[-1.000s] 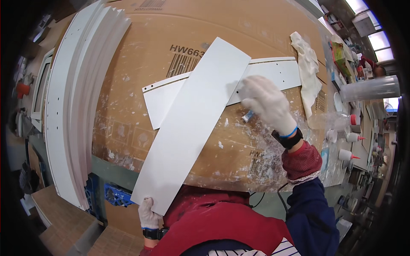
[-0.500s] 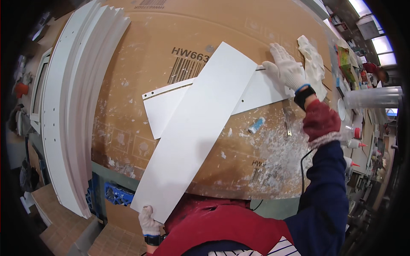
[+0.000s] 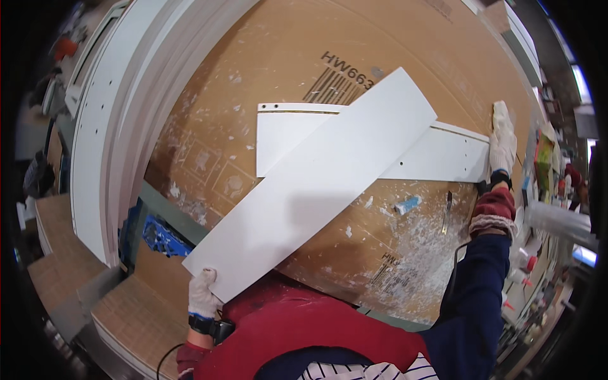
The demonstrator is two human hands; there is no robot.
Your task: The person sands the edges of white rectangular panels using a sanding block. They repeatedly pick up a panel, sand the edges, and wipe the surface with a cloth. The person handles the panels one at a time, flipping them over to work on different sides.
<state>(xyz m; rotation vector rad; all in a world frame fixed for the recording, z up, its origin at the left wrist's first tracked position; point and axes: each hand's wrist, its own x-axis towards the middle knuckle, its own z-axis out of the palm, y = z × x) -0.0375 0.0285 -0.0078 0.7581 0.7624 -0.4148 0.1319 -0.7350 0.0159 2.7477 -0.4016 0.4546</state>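
A long white board (image 3: 316, 183) lies slantwise across a second white board (image 3: 437, 152), which has a groove and small holes along it. At the near end of the upper board my gloved left hand (image 3: 202, 294) is closed on the corner, its thumb on top. My gloved right hand (image 3: 503, 142) is at the right end of the lower board, seen edge-on with its fingers stretched away from me. Whether its palm presses on the board's end is hard to make out. Around the hand, the crumpled white cloth seen earlier is mostly hidden.
Brown cardboard (image 3: 221, 126) covers the table, with white flakes at the near right. A small blue-and-white tube (image 3: 407, 204) and a narrow blade-like tool (image 3: 448, 212) lie there. Long white panels (image 3: 107, 139) stand stacked at the left. Bottles and a clear cylinder (image 3: 557, 221) are at the right.
My right hand has moved from the lower board's top to its right end. The view has turned and shifted, and both boards appear farther right. My left hand keeps the same corner.
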